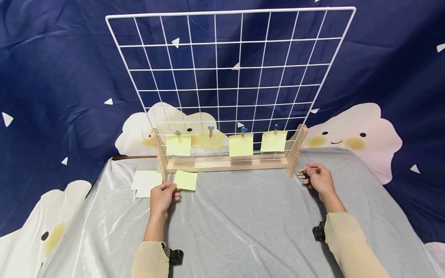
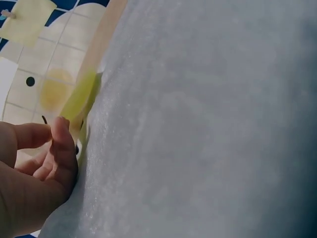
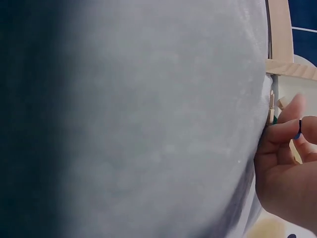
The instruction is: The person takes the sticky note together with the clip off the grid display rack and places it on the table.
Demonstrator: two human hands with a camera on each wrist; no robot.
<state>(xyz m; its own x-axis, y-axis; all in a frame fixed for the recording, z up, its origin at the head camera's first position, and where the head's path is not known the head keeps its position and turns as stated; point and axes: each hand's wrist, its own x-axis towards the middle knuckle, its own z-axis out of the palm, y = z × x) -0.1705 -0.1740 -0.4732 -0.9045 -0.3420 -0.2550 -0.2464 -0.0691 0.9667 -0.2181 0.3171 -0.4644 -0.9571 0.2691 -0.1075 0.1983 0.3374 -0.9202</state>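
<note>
My left hand (image 1: 162, 198) pinches the near-left corner of a pale yellow sticky note (image 1: 186, 180) between thumb and forefinger. In the left wrist view the note (image 2: 81, 99) slants up from the fingertips. Over on the right, my right hand (image 1: 320, 180) is beside the rack's right foot, among small wooden clothespins (image 1: 300, 174). A clothespin with a blue part (image 3: 298, 133) is pinched between its thumb and forefinger, mostly hidden by them. Four is avoided here: several yellow notes (image 1: 241, 145) hang in a row on the white wire grid (image 1: 227, 69), each under a heart-topped clothespin (image 1: 243, 131).
Loose pale notes (image 1: 146, 182) lie overlapping to the left of the rack's left foot. A wooden base (image 1: 226, 165) holds the grid upright at the back of the grey cloth-covered table (image 1: 240, 220). Behind it hangs a dark blue curtain (image 1: 62, 58) with clouds.
</note>
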